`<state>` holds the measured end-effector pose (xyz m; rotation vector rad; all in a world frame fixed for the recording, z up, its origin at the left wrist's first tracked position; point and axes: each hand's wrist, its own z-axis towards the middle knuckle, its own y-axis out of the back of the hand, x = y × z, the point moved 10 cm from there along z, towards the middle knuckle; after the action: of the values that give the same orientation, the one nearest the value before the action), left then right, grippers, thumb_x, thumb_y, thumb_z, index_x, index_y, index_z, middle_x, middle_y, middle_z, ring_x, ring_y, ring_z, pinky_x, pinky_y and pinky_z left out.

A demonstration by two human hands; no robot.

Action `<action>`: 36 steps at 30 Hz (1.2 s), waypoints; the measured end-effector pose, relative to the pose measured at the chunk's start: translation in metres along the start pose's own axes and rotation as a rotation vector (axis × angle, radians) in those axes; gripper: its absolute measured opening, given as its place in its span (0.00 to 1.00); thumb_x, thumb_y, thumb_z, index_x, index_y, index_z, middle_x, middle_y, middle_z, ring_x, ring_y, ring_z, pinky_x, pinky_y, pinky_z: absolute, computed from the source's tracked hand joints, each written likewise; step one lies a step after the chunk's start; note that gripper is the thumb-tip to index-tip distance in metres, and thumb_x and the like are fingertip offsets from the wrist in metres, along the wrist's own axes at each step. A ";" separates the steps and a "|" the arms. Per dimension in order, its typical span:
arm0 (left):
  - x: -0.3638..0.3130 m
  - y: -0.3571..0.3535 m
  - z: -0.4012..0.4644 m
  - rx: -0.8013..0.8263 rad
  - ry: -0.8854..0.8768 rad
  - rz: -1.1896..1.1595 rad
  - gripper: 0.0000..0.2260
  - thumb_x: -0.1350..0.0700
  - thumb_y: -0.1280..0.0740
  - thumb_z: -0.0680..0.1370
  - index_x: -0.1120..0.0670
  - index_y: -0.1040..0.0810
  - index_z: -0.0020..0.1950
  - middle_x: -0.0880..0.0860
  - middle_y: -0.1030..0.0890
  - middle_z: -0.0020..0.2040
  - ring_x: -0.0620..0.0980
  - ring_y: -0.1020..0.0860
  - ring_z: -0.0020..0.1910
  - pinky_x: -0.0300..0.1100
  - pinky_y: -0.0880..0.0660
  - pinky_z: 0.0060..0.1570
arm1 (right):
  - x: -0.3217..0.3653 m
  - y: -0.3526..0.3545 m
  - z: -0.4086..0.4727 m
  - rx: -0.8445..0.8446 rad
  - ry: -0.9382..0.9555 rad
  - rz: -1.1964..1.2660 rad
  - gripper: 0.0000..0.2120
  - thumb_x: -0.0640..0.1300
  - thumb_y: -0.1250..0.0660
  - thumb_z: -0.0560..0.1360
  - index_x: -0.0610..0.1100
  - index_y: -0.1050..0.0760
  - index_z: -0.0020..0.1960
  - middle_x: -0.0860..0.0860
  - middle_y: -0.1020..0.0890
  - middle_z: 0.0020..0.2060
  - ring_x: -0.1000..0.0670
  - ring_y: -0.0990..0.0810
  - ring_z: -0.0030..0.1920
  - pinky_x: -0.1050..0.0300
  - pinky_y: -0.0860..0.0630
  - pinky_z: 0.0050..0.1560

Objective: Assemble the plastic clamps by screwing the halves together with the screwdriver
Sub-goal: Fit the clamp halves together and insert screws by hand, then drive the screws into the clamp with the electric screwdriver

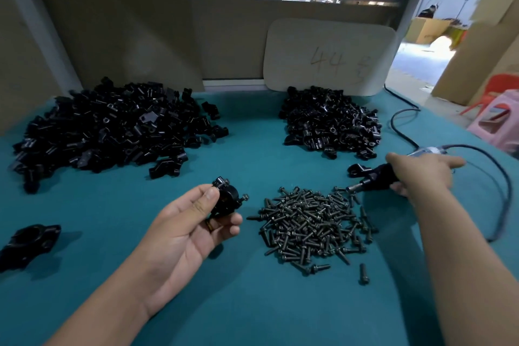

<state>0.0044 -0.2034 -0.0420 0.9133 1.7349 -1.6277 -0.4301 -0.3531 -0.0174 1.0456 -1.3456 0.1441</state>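
The left hand [193, 222] pinches a black plastic clamp [224, 199] between thumb and fingertips, held above the teal bench [238, 303]; two screws stand in the clamp. The right hand [421, 174] grips a corded electric screwdriver [376, 178], its bit pointing at the edge of a pile of dark screws [311, 230]. Two heaps of black clamp halves lie at the back: a large heap [106, 126] on the left, a smaller heap [331, 121] on the right. An assembled clamp [28, 241] lies near the bench's left edge. A pale board [328, 56] behind the smaller heap bears handwritten "44" and a further mark that cannot be read.
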 end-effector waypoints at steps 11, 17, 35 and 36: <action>0.003 0.003 0.003 -0.056 0.011 -0.018 0.13 0.56 0.29 0.79 0.63 0.16 0.59 0.61 0.17 0.50 0.58 0.16 0.45 0.48 0.15 0.45 | 0.031 -0.034 -0.060 0.543 -0.173 1.463 0.19 0.33 0.31 0.79 0.40 0.32 0.67 0.44 0.24 0.52 0.48 0.21 0.45 0.45 0.16 0.57; -0.006 0.006 0.001 -0.104 -0.079 0.076 0.06 0.57 0.29 0.77 0.58 0.13 0.50 0.60 0.16 0.50 0.59 0.15 0.45 0.47 0.15 0.46 | 0.067 -0.061 -0.152 0.920 -0.061 1.570 0.10 0.37 0.27 0.79 0.43 0.27 0.54 0.49 0.22 0.41 0.54 0.22 0.35 0.54 0.19 0.48; -0.001 -0.010 0.000 -0.052 -0.128 0.364 0.11 0.48 0.24 0.73 0.52 0.15 0.50 0.51 0.14 0.48 0.60 0.13 0.50 0.46 0.16 0.53 | 0.051 -0.098 -0.180 0.961 -0.365 1.716 0.15 0.46 0.23 0.76 0.43 0.26 0.38 0.53 0.27 0.33 0.54 0.29 0.29 0.60 0.25 0.31; 0.000 -0.011 -0.002 -0.048 -0.116 0.379 0.11 0.48 0.25 0.73 0.52 0.15 0.50 0.51 0.14 0.48 0.60 0.13 0.51 0.47 0.15 0.53 | 0.052 -0.097 -0.180 0.958 -0.366 1.725 0.15 0.46 0.23 0.77 0.42 0.25 0.37 0.53 0.27 0.34 0.53 0.28 0.29 0.60 0.24 0.31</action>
<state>-0.0047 -0.2020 -0.0350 1.0309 1.4152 -1.3566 -0.2246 -0.3097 -0.0022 0.2818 -2.2475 2.0906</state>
